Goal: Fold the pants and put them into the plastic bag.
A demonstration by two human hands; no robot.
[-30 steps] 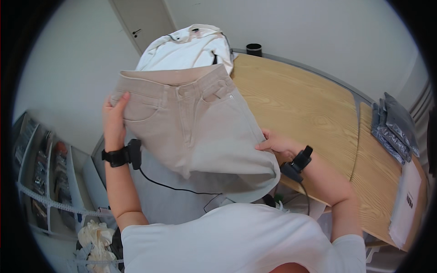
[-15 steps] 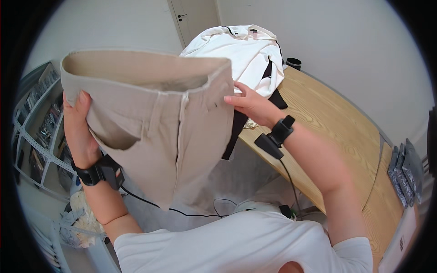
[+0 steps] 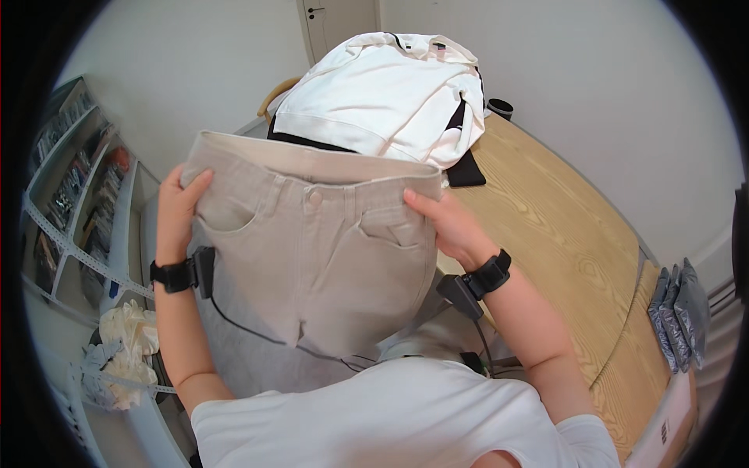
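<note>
A pair of beige trousers [image 3: 312, 249] hangs in front of me, its front with the button and both pockets turned toward me. My left hand [image 3: 181, 199] grips the waistband at its left end, thumb on the outer side. At the right end, my right hand [image 3: 449, 222] pinches the waistband with the thumb in front; its other fingers are mostly hidden behind the cloth. The legs drop toward my lap and overlap each other. Behind the trousers a white long-sleeved top [image 3: 382, 97] lies spread out, with dark cloth [image 3: 468, 170] under its edge.
The wooden table [image 3: 558, 210] curves along the right. Several grey plastic packets [image 3: 679, 312] stand on its right part, and a black cup [image 3: 500, 108] sits at the far edge. Shelves with packed items [image 3: 86, 203] line the left, with crumpled cloth [image 3: 125, 351] low down.
The trousers have turned so their buttoned front faces me, and they have come lower. Both hands have shifted with them, the left to the right and down, the right slightly right and down.
</note>
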